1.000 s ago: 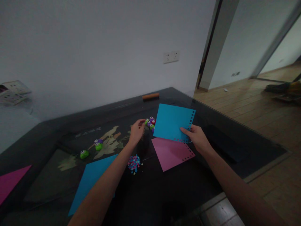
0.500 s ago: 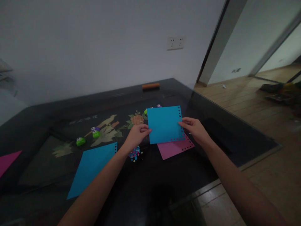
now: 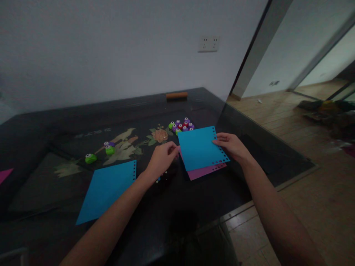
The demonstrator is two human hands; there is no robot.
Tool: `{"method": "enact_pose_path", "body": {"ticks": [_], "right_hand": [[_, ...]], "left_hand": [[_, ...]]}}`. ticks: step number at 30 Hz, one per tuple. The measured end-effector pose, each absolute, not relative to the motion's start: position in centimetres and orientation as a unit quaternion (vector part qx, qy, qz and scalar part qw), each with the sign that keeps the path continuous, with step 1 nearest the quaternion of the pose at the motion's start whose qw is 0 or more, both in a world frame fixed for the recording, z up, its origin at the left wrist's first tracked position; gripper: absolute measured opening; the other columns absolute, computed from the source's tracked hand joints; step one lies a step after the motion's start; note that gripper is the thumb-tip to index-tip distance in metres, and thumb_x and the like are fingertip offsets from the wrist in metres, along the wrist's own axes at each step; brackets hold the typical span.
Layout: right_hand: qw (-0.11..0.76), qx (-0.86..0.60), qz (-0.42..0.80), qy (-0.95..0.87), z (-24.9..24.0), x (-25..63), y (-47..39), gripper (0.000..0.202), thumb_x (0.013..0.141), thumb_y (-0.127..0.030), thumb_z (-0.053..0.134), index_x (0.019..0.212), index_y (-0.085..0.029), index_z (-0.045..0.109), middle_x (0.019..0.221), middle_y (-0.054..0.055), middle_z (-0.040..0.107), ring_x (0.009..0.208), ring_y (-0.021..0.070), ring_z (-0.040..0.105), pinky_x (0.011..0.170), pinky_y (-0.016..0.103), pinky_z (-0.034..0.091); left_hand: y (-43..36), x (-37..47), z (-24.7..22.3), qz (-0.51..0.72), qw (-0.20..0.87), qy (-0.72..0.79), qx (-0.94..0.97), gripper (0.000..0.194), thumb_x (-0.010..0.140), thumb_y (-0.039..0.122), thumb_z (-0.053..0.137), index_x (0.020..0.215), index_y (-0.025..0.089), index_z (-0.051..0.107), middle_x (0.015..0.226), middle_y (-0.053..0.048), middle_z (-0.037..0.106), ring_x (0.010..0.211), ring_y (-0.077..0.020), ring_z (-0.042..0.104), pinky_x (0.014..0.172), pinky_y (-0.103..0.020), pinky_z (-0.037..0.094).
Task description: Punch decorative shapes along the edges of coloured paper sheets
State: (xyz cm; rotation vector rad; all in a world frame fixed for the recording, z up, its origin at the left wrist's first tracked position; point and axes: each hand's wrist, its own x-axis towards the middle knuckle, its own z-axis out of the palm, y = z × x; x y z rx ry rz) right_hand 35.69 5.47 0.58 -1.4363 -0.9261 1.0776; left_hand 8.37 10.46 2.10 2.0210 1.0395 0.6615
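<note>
My right hand (image 3: 231, 146) pinches the right, punched edge of a blue sheet of paper (image 3: 201, 147), thumb on top. That sheet is slightly tilted and overlaps a pink sheet of paper (image 3: 201, 172), whose lower strip and left corner show from beneath. My left hand (image 3: 163, 157) is closed, its fingertips at the pink sheet's left corner, just off the blue sheet's edge. Below the left hand lie small confetti-like pieces (image 3: 158, 178), mostly hidden by it. Another blue sheet (image 3: 108, 190) with a punched edge rests on the dark table (image 3: 155, 225), partly behind my left forearm.
Several small green, purple and red big-eyed figures (image 3: 181, 126) cluster behind the sheets. More such figures (image 3: 110, 150) stand to the left. An orange-brown cylinder (image 3: 176, 96) lies near the wall. A magenta sheet (image 3: 4, 174) is at the far left.
My left hand has let go of the blue sheet's left edge. The blue sheet has come down over the pink one, held by my right hand. The camera has shifted slightly, revealing more figures.
</note>
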Motion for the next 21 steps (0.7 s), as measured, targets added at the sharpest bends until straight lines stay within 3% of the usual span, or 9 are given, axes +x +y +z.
{"method": "enact_pose_path", "body": {"ticks": [4,7,10,21], "right_hand": [[0.501,-0.626,0.443,-0.401,0.2,36.5,5.4,0.03,0.053,-0.029,0.08,0.078,-0.018,0.069,0.068,0.001,0.068,0.056,0.0142,0.059,0.054,0.027,0.045],[0.49,-0.641,0.425,-0.41,-0.2,36.6,5.6,0.028,0.054,-0.028,0.079,0.078,-0.018,0.07,0.066,0.0,0.068,0.056,0.0142,0.059,0.053,0.027,0.044],[0.48,-0.65,0.407,-0.426,-0.6,36.3,5.8,0.027,0.056,-0.027,0.078,0.08,-0.018,0.07,0.066,-0.001,0.067,0.056,0.0137,0.058,0.053,0.026,0.043],[0.454,-0.669,0.408,-0.424,-0.9,36.2,6.1,0.037,0.057,-0.021,0.077,0.093,-0.018,0.07,0.063,-0.001,0.063,0.051,0.0129,0.055,0.053,0.028,0.044]], "left_hand": [[9.5,8.4,2.3,0.239,0.225,0.405,0.854,0.01,0.085,0.021,0.052,0.091,0.019,0.059,0.089,-0.004,0.063,0.081,-0.0185,0.06,0.073,-0.03,0.048],[8.5,8.8,2.5,0.246,0.182,0.386,0.87,0.022,0.084,0.014,0.051,0.105,0.019,0.056,0.11,-0.007,0.057,0.102,-0.0213,0.056,0.088,-0.034,0.047],[7.8,9.1,2.4,0.242,0.158,0.372,0.882,0.026,0.084,0.013,0.051,0.11,0.017,0.055,0.116,-0.009,0.054,0.109,-0.0231,0.053,0.095,-0.036,0.044],[6.8,9.1,0.2,0.122,0.194,0.375,0.898,0.053,0.083,0.039,0.06,0.13,0.021,0.045,0.142,-0.015,0.039,0.133,-0.033,0.034,0.105,-0.049,0.036]]}}
